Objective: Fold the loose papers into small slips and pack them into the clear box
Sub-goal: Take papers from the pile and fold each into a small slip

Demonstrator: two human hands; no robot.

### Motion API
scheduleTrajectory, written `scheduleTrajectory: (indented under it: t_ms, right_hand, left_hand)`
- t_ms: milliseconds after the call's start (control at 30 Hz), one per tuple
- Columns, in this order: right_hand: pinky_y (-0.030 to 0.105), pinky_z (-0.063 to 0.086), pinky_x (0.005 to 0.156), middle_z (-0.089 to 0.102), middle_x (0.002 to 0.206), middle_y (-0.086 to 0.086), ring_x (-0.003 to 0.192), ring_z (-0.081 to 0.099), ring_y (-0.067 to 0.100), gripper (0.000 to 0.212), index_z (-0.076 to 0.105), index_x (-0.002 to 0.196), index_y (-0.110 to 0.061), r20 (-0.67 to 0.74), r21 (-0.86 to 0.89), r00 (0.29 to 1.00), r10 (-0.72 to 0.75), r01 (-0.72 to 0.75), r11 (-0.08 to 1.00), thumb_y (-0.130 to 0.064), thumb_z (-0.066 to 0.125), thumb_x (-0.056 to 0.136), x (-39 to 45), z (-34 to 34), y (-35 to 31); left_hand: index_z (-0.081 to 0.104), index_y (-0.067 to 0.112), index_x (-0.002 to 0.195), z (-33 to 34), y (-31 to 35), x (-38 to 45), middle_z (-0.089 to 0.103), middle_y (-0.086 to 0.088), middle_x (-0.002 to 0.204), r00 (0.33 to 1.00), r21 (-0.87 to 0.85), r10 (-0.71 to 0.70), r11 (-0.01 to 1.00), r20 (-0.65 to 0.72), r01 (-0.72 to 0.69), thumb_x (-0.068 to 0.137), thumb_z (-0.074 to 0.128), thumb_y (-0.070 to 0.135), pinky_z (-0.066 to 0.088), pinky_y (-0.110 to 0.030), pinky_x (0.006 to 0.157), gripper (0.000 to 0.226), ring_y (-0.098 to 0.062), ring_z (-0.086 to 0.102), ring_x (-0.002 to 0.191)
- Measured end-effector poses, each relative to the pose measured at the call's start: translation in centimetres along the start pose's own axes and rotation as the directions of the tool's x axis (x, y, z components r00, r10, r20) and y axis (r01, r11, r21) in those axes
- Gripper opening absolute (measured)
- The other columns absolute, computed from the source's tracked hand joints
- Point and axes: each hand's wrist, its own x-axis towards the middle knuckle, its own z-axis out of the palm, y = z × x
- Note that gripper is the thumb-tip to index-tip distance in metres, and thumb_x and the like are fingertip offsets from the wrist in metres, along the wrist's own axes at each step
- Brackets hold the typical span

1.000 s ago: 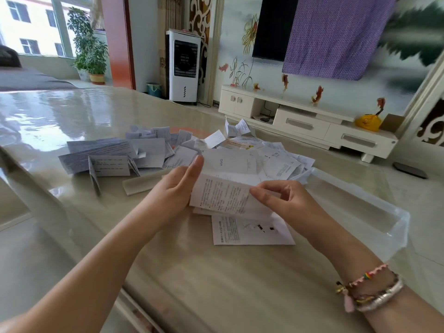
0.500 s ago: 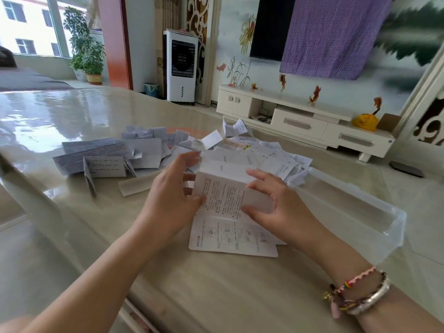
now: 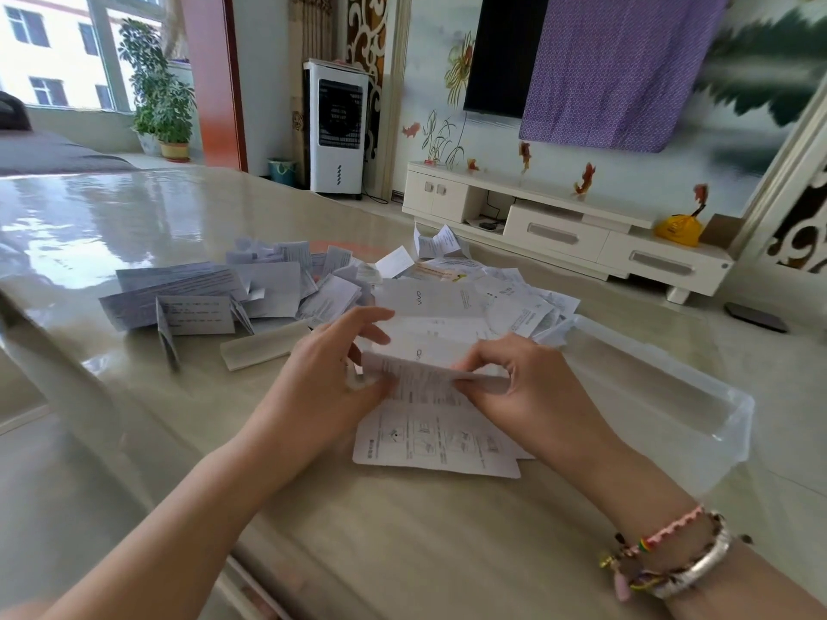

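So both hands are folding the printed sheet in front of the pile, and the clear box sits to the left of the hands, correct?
Not quite. The head view shows the clear box to the right of the hands, beside the right hand. The rest holds: the left hand and right hand both pinch the printed sheet in front of the paper pile.

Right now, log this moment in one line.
step: folding | hands: both pinch leaflet | box: beside right hand, no slips visible

A glossy beige table (image 3: 402, 552) carries loose papers (image 3: 277, 288) and a clear box (image 3: 698, 396).
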Motion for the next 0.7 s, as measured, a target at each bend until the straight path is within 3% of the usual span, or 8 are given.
scheduleTrajectory:
  t_ms: [167,267,367,467,567,633,700]
  right_hand:
    - [0.036,0.057,0.078,0.073,0.099,-0.014,0.096,0.067,0.004,0.011,0.071,0.088,-0.021,-0.195,0.052,0.969,-0.149,0.162,0.985,-0.015,0.076,0.082,0.0,0.0,-0.1]
    - [0.037,0.057,0.083,0.072,0.106,-0.012,0.103,0.066,0.004,0.009,0.070,0.088,-0.017,-0.231,0.141,0.946,-0.227,0.263,0.954,-0.012,0.074,0.083,0.0,0.0,-0.4]
    - [0.037,0.056,0.086,0.071,0.107,-0.011,0.105,0.065,0.004,0.006,0.071,0.089,-0.015,-0.209,0.215,0.947,-0.245,0.289,0.933,-0.013,0.072,0.084,-0.1,0.2,-0.5]
    - [0.029,0.053,0.091,0.071,0.104,-0.013,0.106,0.062,0.001,0.009,0.073,0.089,-0.018,-0.150,0.287,0.967,-0.206,0.242,0.927,-0.013,0.074,0.082,0.1,0.3,-0.6]
    - [0.010,0.030,0.101,0.063,0.117,-0.014,0.120,0.045,0.008,0.011,0.072,0.090,-0.022,-0.195,0.086,0.958,-0.211,0.231,0.969,-0.021,0.077,0.080,0.5,0.4,-0.1]
    - [0.002,0.015,0.101,0.050,0.131,-0.012,0.127,0.035,0.012,0.028,0.066,0.103,-0.022,-0.220,0.005,0.958,-0.185,0.191,0.982,-0.036,0.072,0.080,0.7,0.4,0.2]
    - [0.001,0.016,0.102,0.037,0.138,-0.017,0.131,0.029,0.003,0.050,0.050,0.123,-0.028,-0.218,0.050,0.966,-0.140,0.154,0.987,-0.048,0.065,0.080,0.6,0.3,0.1]
  left_hand:
    - [0.050,0.031,0.127,-0.1,-0.3,0.3,0.053,0.021,0.104,0.988,0.015,-0.152,0.988,-0.019,0.152,0.069,0.082,0.037,0.043,-0.012,0.069,0.066,0.002,0.054,0.081]
    - [0.050,0.031,0.129,-0.1,0.1,0.3,0.059,0.015,0.109,0.976,-0.114,-0.210,0.970,0.049,0.214,0.066,0.082,0.040,0.046,-0.008,0.066,0.072,0.000,0.061,0.084]
    - [0.050,0.031,0.130,-0.2,0.9,0.1,0.057,0.018,0.106,0.971,-0.274,-0.217,0.932,0.096,0.236,0.062,0.081,0.038,0.049,-0.011,0.072,0.075,0.005,0.059,0.089]
    - [0.051,0.027,0.129,-0.2,1.6,0.2,0.056,0.009,0.111,0.983,-0.457,-0.174,0.871,0.056,0.180,0.062,0.082,0.016,0.050,-0.010,0.074,0.074,0.009,0.059,0.088]
    - [0.051,0.025,0.130,-0.3,1.9,0.3,0.064,-0.005,0.111,0.998,-0.543,-0.063,0.838,-0.009,0.048,0.067,0.077,-0.006,0.056,-0.021,0.076,0.074,-0.009,0.069,0.091]
    - [0.046,0.032,0.136,-0.2,1.8,0.1,0.066,-0.005,0.108,0.999,-0.500,0.011,0.865,-0.033,-0.026,0.070,0.075,-0.009,0.057,-0.024,0.077,0.082,-0.014,0.069,0.094]
    - [0.037,0.040,0.141,-0.1,1.7,0.0,0.069,-0.001,0.103,1.000,-0.475,0.021,0.880,-0.016,-0.026,0.073,0.074,-0.008,0.057,-0.022,0.077,0.092,-0.011,0.069,0.095]
